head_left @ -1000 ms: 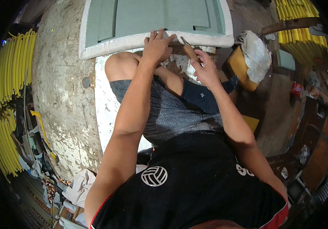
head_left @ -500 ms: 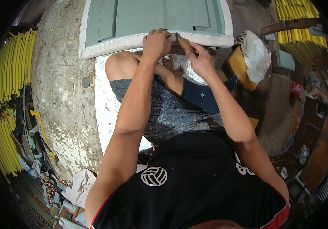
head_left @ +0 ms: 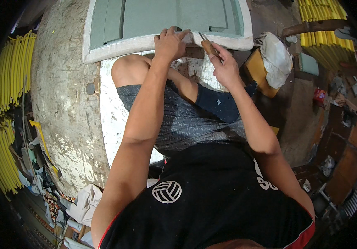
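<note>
A frame-like panel (head_left: 149,18) with a grey-green face and a padded white fabric border (head_left: 120,50) lies in front of me at the top. My left hand (head_left: 171,45) is closed over the near border, fingers bent onto its inner edge and the index finger reaching right; the thumb is hidden. In my right hand (head_left: 227,68) is a wooden-handled tool (head_left: 208,47) with a thin metal shaft. Its shaft points up and left across the border, just right of my left fingertips. The exact kind of tip is too small to tell.
A worn, paint-flecked board (head_left: 68,95) spreads to my left. Yellow strips (head_left: 12,74) hang at far left, and more yellow pieces (head_left: 325,33) stack at upper right. A yellow block (head_left: 259,70) carries a crumpled white cloth (head_left: 276,58). My bent knee (head_left: 128,70) sits close beneath the panel.
My right hand has drawn the tool slightly right, so its tip is farther from my left hand. The left index finger has stretched out along the edge.
</note>
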A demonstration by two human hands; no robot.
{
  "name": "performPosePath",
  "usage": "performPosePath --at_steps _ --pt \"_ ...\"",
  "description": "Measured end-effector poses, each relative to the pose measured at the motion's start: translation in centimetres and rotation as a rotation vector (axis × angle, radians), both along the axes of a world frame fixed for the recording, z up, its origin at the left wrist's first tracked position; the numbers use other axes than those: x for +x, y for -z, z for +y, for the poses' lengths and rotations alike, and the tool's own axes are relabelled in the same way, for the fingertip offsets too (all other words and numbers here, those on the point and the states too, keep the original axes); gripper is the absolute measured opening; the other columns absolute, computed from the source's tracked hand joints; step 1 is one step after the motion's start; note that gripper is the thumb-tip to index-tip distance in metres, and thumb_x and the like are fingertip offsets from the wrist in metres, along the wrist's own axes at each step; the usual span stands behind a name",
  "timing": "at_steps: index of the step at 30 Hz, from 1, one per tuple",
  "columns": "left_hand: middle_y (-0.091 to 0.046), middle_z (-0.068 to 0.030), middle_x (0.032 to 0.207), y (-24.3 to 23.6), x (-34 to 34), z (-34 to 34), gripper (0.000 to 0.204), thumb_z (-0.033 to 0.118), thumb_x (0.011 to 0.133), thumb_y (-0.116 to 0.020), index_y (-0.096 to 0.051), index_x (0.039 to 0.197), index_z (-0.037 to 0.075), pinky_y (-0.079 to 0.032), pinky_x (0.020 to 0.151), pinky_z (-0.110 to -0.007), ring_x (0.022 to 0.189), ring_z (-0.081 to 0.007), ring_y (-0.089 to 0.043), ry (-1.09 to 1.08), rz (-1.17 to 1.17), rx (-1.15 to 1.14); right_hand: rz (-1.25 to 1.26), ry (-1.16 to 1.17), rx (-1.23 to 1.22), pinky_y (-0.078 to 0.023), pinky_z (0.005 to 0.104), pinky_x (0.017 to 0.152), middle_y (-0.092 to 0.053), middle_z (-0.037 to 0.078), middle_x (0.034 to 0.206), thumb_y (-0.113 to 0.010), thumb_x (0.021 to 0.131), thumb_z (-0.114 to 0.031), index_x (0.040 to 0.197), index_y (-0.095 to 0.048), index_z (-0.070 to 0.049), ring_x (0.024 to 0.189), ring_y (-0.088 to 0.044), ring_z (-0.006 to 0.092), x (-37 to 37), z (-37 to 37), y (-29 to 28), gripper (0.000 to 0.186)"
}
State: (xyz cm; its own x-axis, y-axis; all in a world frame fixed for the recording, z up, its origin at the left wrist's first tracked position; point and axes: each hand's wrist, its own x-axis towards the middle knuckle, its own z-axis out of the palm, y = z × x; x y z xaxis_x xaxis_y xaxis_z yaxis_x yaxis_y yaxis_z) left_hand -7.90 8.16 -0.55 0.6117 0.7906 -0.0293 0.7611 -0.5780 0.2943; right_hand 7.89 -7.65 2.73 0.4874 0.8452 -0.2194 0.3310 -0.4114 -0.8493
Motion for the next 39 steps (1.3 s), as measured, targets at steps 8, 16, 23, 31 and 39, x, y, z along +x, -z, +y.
performPosePath --at_steps 8,16,23,31,39 --pt "-0.067 -0.0136 0.134 0.5 0.3 2.5 0.049 0.036 0.091 -0.063 -0.066 0.138 0.021 -0.04 0.106 -0.063 0.125 -0.039 -0.061 -0.21 -0.104 -0.098 -0.141 -0.163 -0.037 -0.048 0.0363 0.104 -0.068 0.022 0.133 -0.063 0.099 -0.024 0.143 -0.061 -0.01 0.125 -0.064 0.0315 -1.4 0.2 -1.9 0.047" --pt "-0.067 -0.017 0.131 1.2 0.3 2.1 0.056 0.051 0.086 -0.071 -0.072 0.128 0.013 -0.035 0.109 -0.066 0.124 -0.0396 -0.061 -0.155 -0.036 -0.031 -0.181 -0.16 -0.093 -0.048 0.0354 0.104 -0.067 0.02 0.136 -0.064 0.098 -0.025 0.143 -0.061 -0.01 0.123 -0.066 0.0296 -0.3 2.2 -1.2 0.047" --pt "-0.064 -0.021 0.133 1.2 0.5 2.1 0.075 0.068 0.078 -0.074 -0.072 0.129 0.012 -0.034 0.11 -0.066 0.127 -0.0458 -0.057 -0.151 -0.01 -0.035 -0.144 -0.233 -0.135 -0.046 0.0432 0.108 -0.063 0.025 0.137 -0.058 0.098 -0.032 0.143 -0.06 -0.009 0.128 -0.06 0.0409 0.4 2.7 -1.7 0.05" --pt "-0.065 -0.0201 0.129 0.3 0.6 2.1 0.079 0.071 0.079 -0.073 -0.073 0.124 0.006 -0.029 0.112 -0.071 0.128 -0.0416 -0.056 -0.146 -0.061 -0.074 -0.185 -0.193 -0.162 -0.048 0.0348 0.104 -0.069 0.02 0.132 -0.062 0.1 -0.026 0.142 -0.062 -0.009 0.121 -0.066 0.0277 0.3 3.2 -2.4 0.045" --pt "-0.066 -0.0219 0.126 0.2 0.3 2.2 0.079 0.072 0.08 -0.07 -0.074 0.119 0.004 -0.039 0.108 -0.059 0.122 -0.0441 -0.06 -0.103 -0.048 -0.06 -0.117 -0.15 -0.223 -0.048 0.0307 0.102 -0.072 0.018 0.127 -0.063 0.1 -0.025 0.141 -0.062 -0.007 0.115 -0.066 0.0201 -0.2 3.5 -2.1 0.045"
